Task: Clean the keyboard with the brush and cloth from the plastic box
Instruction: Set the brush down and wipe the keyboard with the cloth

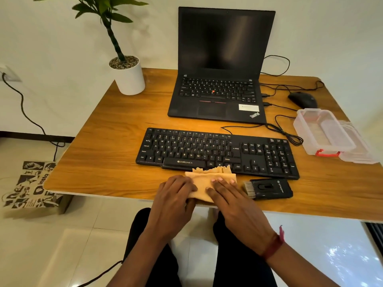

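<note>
My wooden desk (107, 141) carries a potted plant (128, 76), laptop (219, 79), mouse (303, 99), keyboard (217, 152), plastic box (323, 133), brush (268, 188) and cloth (204, 184).

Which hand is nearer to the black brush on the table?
Right. The right hand lies on the cloth just beside the brush; the left hand is farther away.

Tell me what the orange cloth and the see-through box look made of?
The cloth looks like soft matte microfibre or chamois: it folds limply and has a frayed edge. The box seems clear glossy plastic: the tabletop shows through its walls.
</note>
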